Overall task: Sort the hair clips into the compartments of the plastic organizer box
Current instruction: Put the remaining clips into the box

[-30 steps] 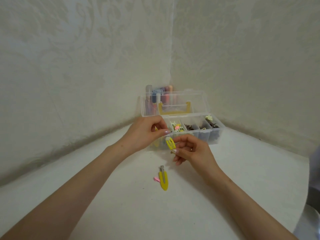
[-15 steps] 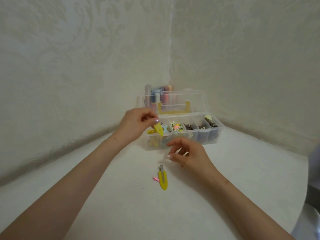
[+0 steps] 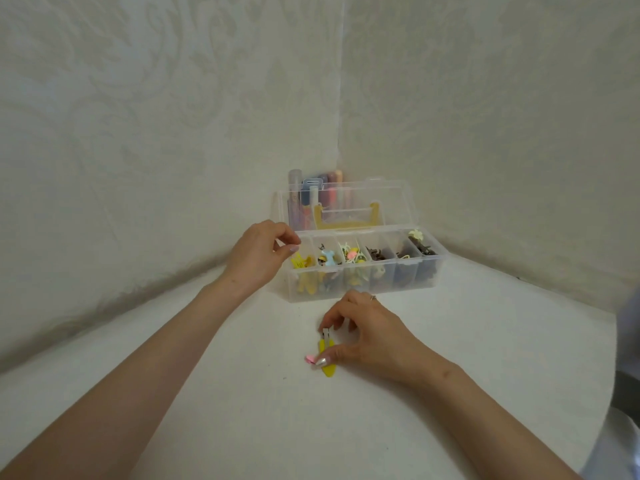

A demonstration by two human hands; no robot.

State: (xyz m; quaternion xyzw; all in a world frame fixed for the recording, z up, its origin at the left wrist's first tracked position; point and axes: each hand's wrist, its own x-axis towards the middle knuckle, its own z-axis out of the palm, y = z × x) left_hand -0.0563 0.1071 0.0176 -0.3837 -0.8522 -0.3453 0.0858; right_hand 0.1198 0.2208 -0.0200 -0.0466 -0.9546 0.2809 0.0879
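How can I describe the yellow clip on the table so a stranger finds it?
Start at the clear organizer box in the wall corner. In front of it on the table, the right hand pinches a yellow hair clip. Unlike the tiny pink clip beside it, it is long, with a grey metal end.

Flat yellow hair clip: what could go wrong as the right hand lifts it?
The right hand pinches the flat yellow hair clip only by fingertips; it may slip. The tiny pink clip lies beside it by the thumb and could be flicked away. The left hand hovers at the clear plastic organizer box's leftmost compartment, possibly blocking the drop.
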